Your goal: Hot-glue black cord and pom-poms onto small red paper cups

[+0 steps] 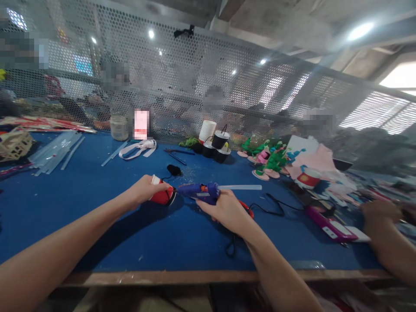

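My left hand (pixel 145 191) is closed round a small red and white paper cup (pixel 160 195) tipped on its side, a dark band at its rim. In my right hand (pixel 231 211) is a blue hot glue gun (pixel 199 191), with a clear glue stick (pixel 242 187) jutting from its back. The gun's nozzle points left and comes up to the cup's rim; whether they touch I cannot tell. Just behind the cup lies a black tuft (pixel 174 170) with a thin cord running toward the cup.
Stacked cups (pixel 221 141), pliers (pixel 178 155) and green figures (pixel 274 159) stand or lie at the back. Clear glue sticks (pixel 58 149) lie left. A purple power strip (pixel 329 224) lies right, near another person's hand (pixel 381 214). A perforated metal screen (pixel 182 82) rises behind the blue tabletop (pixel 156 249).
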A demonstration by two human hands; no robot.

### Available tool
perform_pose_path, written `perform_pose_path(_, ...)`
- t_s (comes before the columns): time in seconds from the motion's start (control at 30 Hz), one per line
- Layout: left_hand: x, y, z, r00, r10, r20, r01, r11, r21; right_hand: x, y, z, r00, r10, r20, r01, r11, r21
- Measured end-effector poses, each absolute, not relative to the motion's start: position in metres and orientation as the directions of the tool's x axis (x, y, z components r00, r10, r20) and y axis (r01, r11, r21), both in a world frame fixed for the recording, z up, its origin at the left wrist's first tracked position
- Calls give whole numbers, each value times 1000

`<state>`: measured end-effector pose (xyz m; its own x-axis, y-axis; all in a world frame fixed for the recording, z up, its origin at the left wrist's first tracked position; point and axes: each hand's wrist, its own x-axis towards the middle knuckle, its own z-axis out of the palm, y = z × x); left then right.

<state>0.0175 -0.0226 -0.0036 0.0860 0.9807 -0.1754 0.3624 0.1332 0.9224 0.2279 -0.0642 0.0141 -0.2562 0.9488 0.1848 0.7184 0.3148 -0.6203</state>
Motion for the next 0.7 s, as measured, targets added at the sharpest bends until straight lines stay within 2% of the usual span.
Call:
perform_pose_path(0.3, 20, -26, 2, 129, 976, -176, 357, 120, 926, 228, -67, 18, -278, 953, 122, 697, 288, -657)
perform_pose_path(0.7, 19, -26, 3, 134, 975, -176, 350, 120, 929, 229, -61, 12, -242, 959, 147, 683, 277, -676)
